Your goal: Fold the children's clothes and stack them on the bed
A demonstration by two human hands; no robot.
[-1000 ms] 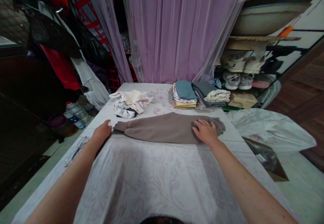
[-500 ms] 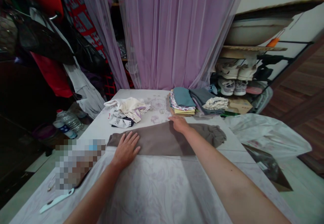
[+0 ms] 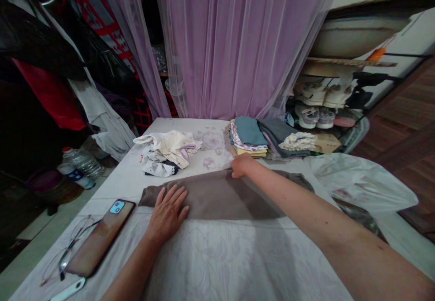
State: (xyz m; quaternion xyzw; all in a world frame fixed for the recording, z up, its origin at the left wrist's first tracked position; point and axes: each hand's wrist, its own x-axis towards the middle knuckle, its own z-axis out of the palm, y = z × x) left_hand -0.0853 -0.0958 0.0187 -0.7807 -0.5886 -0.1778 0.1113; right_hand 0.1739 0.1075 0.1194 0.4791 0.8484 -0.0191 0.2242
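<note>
A long, brown-grey folded garment (image 3: 210, 199), possibly trousers, lies crosswise on the pale floral sheet (image 3: 210, 255); its right end looks gathered. My left hand (image 3: 169, 210) rests flat on its left part, fingers stretched out. At the garment's far edge, my right hand (image 3: 242, 165) is closed with fingers bent down on the fabric; the fingertips are partly hidden. My right forearm covers some of the garment's right side. Beyond my right hand sits a stack of folded clothes (image 3: 251, 131), teal on top. A loose heap of white and cream clothes (image 3: 171, 149) lies beyond my left hand.
At the left edge are a phone (image 3: 102, 242), glasses (image 3: 70, 251) and a pale green-handled item (image 3: 70, 289). Dark grey folded clothes (image 3: 280, 133) sit beside the stack. Purple curtains (image 3: 217, 47) hang behind. Shoes (image 3: 316, 115) and a plastic bag (image 3: 360, 181) are at right.
My right hand has shifted slightly; its fingers, stretched along the far edge before, are now curled down. The left hand stays flat on the garment. The view has moved a little.
</note>
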